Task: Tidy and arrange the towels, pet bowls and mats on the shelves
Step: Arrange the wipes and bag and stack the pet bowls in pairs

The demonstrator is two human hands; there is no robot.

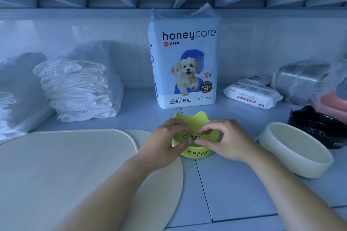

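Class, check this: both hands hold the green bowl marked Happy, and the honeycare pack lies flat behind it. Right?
No. The head view shows the honeycare pack standing upright behind the green pet bowl, held by the left hand and right hand.

You have three pet bowls in front of you: the green bowl (197, 153), the cream bowl (293, 148) and the black bowl (317, 125); a pink thing (332, 103) behind them is too hidden to count. Two cream mats overlap, the left mat (65, 170) and the right mat (155, 189), beside two white folded stacks, the near stack (78, 90) and the edge stack (6, 108). Add one pad pack (185, 62), two wipes packets, front packet (251, 96) and back packet (256, 79), and one wrapped bundle (300, 78).
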